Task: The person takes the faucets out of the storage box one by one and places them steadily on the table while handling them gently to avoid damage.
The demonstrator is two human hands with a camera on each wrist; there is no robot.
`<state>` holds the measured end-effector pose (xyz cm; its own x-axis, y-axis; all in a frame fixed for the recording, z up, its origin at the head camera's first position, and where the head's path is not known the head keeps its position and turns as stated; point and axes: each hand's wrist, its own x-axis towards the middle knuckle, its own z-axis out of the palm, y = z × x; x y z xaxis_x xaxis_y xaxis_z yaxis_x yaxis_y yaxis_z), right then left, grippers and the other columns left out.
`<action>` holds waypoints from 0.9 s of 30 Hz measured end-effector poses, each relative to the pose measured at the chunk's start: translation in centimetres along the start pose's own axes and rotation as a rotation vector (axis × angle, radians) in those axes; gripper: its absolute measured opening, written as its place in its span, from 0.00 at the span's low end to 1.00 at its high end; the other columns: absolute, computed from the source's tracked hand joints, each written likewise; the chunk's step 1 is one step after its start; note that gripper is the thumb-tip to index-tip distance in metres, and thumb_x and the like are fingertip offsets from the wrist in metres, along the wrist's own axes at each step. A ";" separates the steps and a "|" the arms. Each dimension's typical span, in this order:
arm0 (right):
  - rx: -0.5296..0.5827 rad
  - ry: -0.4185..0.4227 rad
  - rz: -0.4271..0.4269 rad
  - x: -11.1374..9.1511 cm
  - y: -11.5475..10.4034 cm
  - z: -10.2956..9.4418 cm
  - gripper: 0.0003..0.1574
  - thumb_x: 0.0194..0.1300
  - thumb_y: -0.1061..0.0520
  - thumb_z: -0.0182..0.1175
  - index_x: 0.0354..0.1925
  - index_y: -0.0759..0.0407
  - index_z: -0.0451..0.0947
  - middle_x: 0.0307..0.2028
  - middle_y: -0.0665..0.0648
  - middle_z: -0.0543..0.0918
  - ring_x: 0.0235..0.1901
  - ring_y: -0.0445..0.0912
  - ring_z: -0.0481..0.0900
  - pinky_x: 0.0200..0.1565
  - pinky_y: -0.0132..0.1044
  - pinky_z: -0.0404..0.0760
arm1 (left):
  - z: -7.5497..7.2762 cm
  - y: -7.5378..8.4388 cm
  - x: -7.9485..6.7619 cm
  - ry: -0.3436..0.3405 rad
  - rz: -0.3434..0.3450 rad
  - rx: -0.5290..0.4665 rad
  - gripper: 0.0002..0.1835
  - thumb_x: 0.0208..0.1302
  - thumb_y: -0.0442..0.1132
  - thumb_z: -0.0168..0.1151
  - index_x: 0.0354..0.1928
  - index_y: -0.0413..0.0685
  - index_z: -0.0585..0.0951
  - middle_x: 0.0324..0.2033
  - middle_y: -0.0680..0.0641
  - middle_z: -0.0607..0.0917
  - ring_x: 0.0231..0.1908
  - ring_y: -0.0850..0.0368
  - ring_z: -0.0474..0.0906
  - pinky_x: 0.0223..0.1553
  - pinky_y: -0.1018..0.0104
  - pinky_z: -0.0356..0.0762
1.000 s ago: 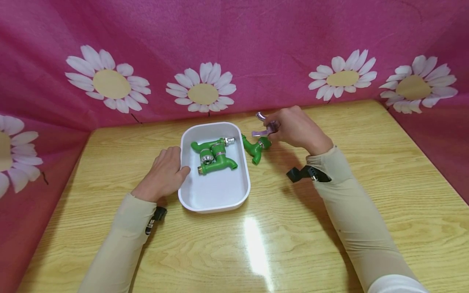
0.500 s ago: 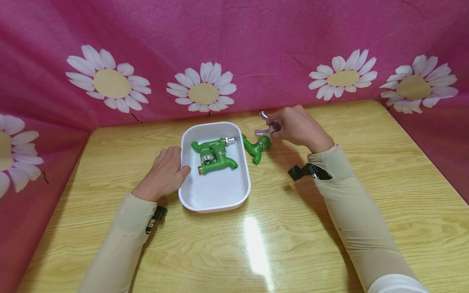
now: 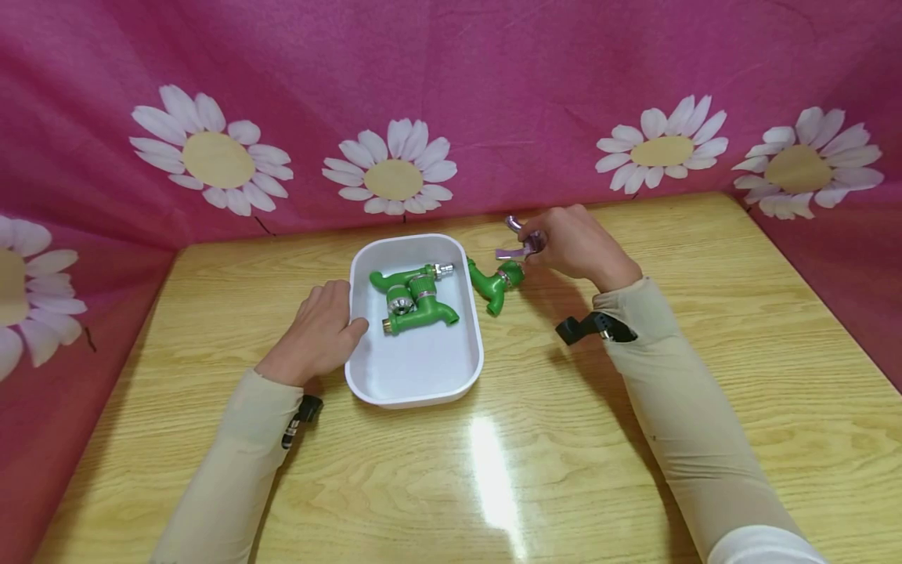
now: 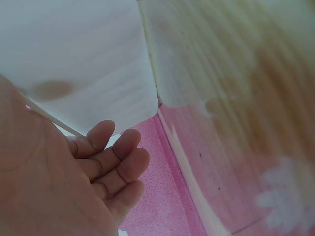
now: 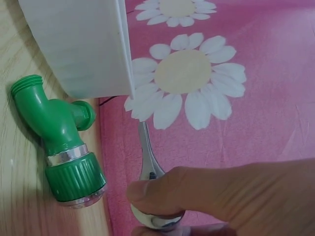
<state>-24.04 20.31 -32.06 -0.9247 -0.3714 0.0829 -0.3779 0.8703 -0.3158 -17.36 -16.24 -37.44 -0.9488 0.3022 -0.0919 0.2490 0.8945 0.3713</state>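
My left hand [image 3: 313, 333] grips the left wall of a white plastic tray [image 3: 419, 376], thumb over the rim and fingers outside. In the left wrist view its fingers [image 4: 130, 167] bend beside the tray's wall. Two green taps, an upper tap [image 3: 402, 278] with a metal nozzle and a lower tap [image 3: 423, 317] with a brass thread, lie in the tray. My right hand [image 3: 578, 247] pinches a chrome tap [image 5: 147, 160] between thumb and fingers, its lever and spout pointing left. Much of that tap's body is hidden by the hand. Just below it, another green tap [image 3: 492, 288] lies beside the tray.
The wooden table [image 3: 395, 486] extends in front of the tray and to both sides. Behind it hangs a pink cloth [image 3: 493, 102] with white daisies, close to the table's back edge. A black strap [image 3: 585, 329] is on the right wrist.
My right hand has shifted slightly to the right with the chrome tap, away from the tray. The left hand, the tray and the green taps stay essentially in place.
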 end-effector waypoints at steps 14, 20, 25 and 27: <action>0.011 -0.007 0.026 0.2 0.7 0.5 0.17 0.54 0.59 0.77 0.45 0.55 0.90 0.30 0.55 0.86 0.34 0.50 0.76 0.40 0.42 0.70 | 0.1 0.0 0.0 -0.004 -0.004 -0.004 0.28 0.72 0.44 0.47 0.65 0.29 0.62 0.53 0.36 0.71 0.53 0.42 0.62 0.55 0.49 0.63; 0.000 -0.011 0.024 0.3 0.8 0.6 0.17 0.55 0.59 0.76 0.46 0.55 0.90 0.31 0.55 0.87 0.35 0.51 0.76 0.41 0.42 0.70 | 0.1 0.0 0.0 -0.002 -0.002 0.002 0.28 0.72 0.44 0.47 0.65 0.29 0.62 0.53 0.36 0.71 0.53 0.41 0.62 0.56 0.48 0.63; -0.002 -0.017 0.022 0.4 1.1 0.8 0.17 0.55 0.59 0.75 0.46 0.56 0.90 0.31 0.55 0.87 0.35 0.51 0.76 0.41 0.43 0.70 | 0.1 -0.1 0.0 -0.001 -0.001 0.004 0.28 0.73 0.44 0.47 0.65 0.29 0.62 0.53 0.36 0.71 0.53 0.42 0.62 0.56 0.49 0.63; -0.001 -0.016 0.024 0.5 1.2 0.9 0.17 0.55 0.59 0.75 0.45 0.55 0.90 0.32 0.55 0.87 0.35 0.51 0.76 0.41 0.44 0.71 | 0.1 -0.1 0.0 0.000 0.002 0.003 0.28 0.73 0.44 0.46 0.65 0.29 0.62 0.53 0.36 0.71 0.53 0.42 0.62 0.55 0.49 0.63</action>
<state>-24.86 20.85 -33.27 -0.9327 -0.3556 0.0601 -0.3557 0.8793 -0.3168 -17.38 -16.26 -37.53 -0.9483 0.3038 -0.0916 0.2512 0.8951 0.3683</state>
